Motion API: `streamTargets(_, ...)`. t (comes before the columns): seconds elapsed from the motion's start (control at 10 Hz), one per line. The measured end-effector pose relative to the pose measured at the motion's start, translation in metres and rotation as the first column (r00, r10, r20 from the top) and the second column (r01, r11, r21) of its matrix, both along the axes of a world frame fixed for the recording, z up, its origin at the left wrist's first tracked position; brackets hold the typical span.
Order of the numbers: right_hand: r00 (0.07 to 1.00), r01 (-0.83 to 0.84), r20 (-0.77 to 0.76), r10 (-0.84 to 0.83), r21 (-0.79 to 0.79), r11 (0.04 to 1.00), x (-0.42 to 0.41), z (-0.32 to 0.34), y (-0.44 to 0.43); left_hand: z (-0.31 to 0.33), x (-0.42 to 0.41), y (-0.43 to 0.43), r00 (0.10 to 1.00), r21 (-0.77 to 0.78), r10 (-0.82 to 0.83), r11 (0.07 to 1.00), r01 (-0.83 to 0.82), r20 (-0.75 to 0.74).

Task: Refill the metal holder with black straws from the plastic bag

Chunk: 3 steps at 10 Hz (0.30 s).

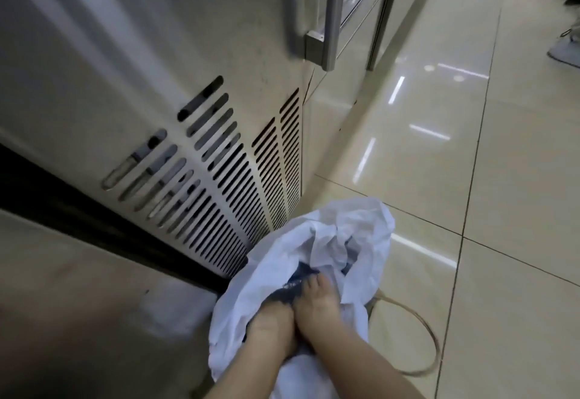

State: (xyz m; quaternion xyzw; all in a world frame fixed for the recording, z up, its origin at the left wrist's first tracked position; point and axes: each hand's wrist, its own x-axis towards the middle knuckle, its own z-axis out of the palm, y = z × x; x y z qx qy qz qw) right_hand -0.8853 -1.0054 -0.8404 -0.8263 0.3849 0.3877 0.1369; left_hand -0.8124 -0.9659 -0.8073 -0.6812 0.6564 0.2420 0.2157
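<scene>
2 hands deep in the plastic bag by the steel cabinet.

We see our left hand [271,325] and right hand [317,304] side by side, touching, both pushed into the open mouth of a crumpled white plastic bag [314,241] that hangs low over the tiled floor [470,178]. Both close on a dark bundle of black straws [293,288] inside it; we cannot tell how tight the fingers are. The bag sits just beside the vented metal cabinet [219,163]. A thin loop of cord [434,347] lies on the floor near our right forearm.
</scene>
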Motion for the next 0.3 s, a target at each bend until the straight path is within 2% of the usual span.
streamTargets(0.1,0.972,-0.081,0.208,0.109,-0.139,0.987,0.0,0.039,-0.011,0.031,-0.003,0.006,0.999,0.029,-0.022,0.999,0.02,0.036)
streamTargets(0.2,0.946,-0.01,0.321,0.05,-0.125,0.992,-0.008,0.096,-0.014,0.081,-0.003,0.015,0.997,-0.068,-0.023,0.997,0.028,0.067)
streamTargets(0.3,0.942,0.06,0.331,-0.056,-0.002,0.998,-0.016,0.168,-0.013,0.142,-0.007,0.022,0.996,-0.128,0.069,0.989,-0.076,-0.063)
